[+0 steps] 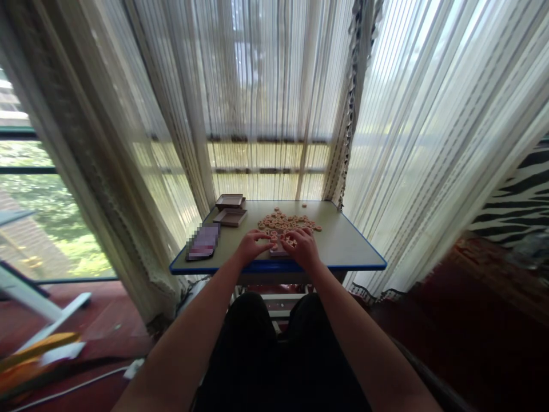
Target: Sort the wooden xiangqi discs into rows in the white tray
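A shallow tray lies at the table's near edge, with several small pinkish-orange pieces in it, some shaped like rings or figures. At its left side is my left hand, its index finger and thumb apart with the tips close to the pieces. My right hand is over the tray's right side, fingers curled in and tips close together among the pieces. What those right fingertips hold is too small to make out. Just beyond both hands spreads a loose pile of the same pieces.
The pale table has a blue edge. On its left stand an open shallow box, another box behind it, and a dark-edged flat item with a pixelated surface. One stray piece lies near the back. Sheer curtains hang behind.
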Demonstrator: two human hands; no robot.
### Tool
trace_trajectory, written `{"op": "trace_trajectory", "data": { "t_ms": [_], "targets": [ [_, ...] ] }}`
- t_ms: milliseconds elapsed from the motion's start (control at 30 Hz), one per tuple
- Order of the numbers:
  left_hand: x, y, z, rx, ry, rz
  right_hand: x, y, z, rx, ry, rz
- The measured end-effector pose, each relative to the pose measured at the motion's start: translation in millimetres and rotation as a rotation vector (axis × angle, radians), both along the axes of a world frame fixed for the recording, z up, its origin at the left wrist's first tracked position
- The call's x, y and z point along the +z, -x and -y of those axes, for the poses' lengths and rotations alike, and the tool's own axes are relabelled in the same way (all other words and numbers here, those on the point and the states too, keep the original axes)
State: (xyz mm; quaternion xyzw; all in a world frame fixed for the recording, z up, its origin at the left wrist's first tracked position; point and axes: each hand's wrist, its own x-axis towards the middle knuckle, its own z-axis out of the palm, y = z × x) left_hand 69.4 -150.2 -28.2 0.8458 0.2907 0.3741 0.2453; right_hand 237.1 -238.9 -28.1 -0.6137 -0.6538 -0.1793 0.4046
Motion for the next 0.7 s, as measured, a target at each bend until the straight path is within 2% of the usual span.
{"op": "trace_trajectory", "data": {
  "t_ms": [133, 367, 700],
  "targets": [
    [-0.9, 2, -3, -0.034, -0.01, -0.009, -1.4, 4, -3, 0.002, 0.028, 0.007],
    [-8.1, 0, -6, -0.049, -0.123, -0.05, -3.9, 14, -3, -0.063, 0.058, 0.079],
    [-6.6, -1, -10, -0.075, 0.01, -0.045, -2.8, 17, -6, -0.03, 0.106, 0.131]
  ]
}}
